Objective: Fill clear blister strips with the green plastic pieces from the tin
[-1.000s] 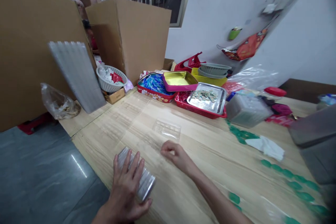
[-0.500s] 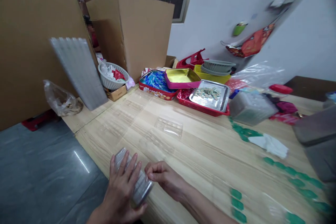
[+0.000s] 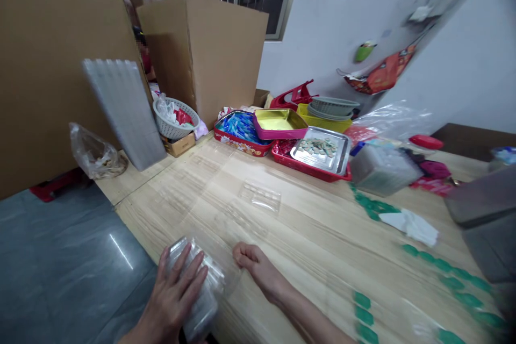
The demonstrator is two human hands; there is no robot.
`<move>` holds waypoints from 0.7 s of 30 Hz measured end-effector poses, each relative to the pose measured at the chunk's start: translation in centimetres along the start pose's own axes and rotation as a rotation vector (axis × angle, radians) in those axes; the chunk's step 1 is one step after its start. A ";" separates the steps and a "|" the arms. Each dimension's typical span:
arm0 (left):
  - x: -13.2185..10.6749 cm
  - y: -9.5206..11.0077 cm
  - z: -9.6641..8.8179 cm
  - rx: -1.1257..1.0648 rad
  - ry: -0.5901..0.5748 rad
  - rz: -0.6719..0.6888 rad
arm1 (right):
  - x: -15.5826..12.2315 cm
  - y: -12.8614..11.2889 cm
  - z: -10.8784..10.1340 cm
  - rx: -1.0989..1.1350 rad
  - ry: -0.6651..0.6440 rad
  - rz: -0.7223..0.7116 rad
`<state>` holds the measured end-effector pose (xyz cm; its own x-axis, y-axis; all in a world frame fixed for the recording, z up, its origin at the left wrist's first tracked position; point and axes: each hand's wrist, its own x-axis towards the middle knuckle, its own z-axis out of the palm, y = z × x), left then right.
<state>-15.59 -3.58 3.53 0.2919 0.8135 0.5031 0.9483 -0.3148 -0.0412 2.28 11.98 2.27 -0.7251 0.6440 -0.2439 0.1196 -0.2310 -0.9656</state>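
My left hand (image 3: 177, 287) lies with its fingers spread over a stack of clear plastic trays (image 3: 203, 309), gripping it at the table's near edge. Just right of the stack, my right hand (image 3: 250, 263) is closed in a pinch on the edge of a thin clear plastic tray (image 3: 220, 255). That tray is blurred and extends back toward the stack. Farther off, another clear tray (image 3: 261, 197) with moulded hollows lies flat on the wooden table (image 3: 306, 226).
A tin of blue pieces (image 3: 242, 128), a pink-rimmed tin (image 3: 281, 122) and a metal tray of small pieces (image 3: 322, 150) stand at the back. Green pieces (image 3: 365, 316) lie in rows on the right. At the left leans a tall stack of clear trays (image 3: 124, 113) beside a basket (image 3: 175, 122).
My right hand has drawn slightly away from the stack, and a clear sheet-like tray now spans between the hands. The stack and left hand have shifted down and left.
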 end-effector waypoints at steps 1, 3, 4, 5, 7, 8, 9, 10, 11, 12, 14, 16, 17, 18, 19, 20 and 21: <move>-0.4 -0.3 0.0 0.011 0.024 0.004 | 0.2 0.2 -0.3 -0.025 0.014 0.001; -1.2 -0.8 -0.1 0.031 0.041 -0.012 | 0.7 0.7 -1.0 -0.135 0.041 -0.004; -1.4 -1.0 -0.2 0.038 0.039 -0.024 | 0.9 0.9 -1.4 -0.204 0.049 -0.010; -1.7 -1.1 -0.3 0.044 0.036 -0.032 | 1.0 1.0 -1.9 -0.265 0.051 -0.014; -2.1 -1.3 -0.3 0.058 0.044 -0.024 | 1.1 1.1 -2.7 -0.400 0.072 -0.067; -2.2 -1.4 -0.3 0.064 0.049 -0.021 | 1.0 1.1 -3.0 -0.483 0.106 -0.122; -2.4 -1.5 -0.2 0.068 0.049 -0.021 | 0.8 1.0 -3.3 -0.580 0.152 -0.185; -2.5 -1.6 -0.1 0.070 0.046 -0.024 | 0.7 0.8 -3.4 -0.693 0.198 -0.245; -2.6 -1.7 0.0 0.071 0.043 -0.027 | 0.5 0.6 -3.5 -0.808 0.234 -0.287; -2.7 -1.8 0.1 0.070 0.040 -0.025 | 0.4 0.4 -3.6 -0.910 0.256 -0.297; -2.8 -2.1 0.4 0.076 0.049 0.006 | 0.4 0.0 -3.5 -1.052 0.253 -0.218; -2.5 -2.2 0.5 0.100 0.078 0.055 | 0.7 -0.2 -3.2 -1.142 0.220 -0.083; -2.2 -2.2 0.6 0.123 0.089 0.067 | 1.0 -0.3 -3.1 -1.173 0.196 -0.017; -1.8 -2.1 0.7 0.152 0.092 0.066 | 1.3 -0.2 -2.9 -1.195 0.164 0.036; -1.3 -2.0 0.7 0.184 0.087 0.058 | 1.6 -0.1 -2.8 -1.213 0.129 0.074; -0.8 -1.9 0.7 0.216 0.076 0.054 | 2.0 -0.1 -2.7 -1.226 0.097 0.101; -0.3 -1.8 0.7 0.248 0.060 0.056 | 2.4 0.0 -2.8 -1.238 0.077 0.116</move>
<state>-17.27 -2.91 2.85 0.3436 0.7652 0.5444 0.9348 -0.2229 -0.2766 2.42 15.54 1.41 -0.6309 0.7166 -0.2974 0.7688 0.5256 -0.3643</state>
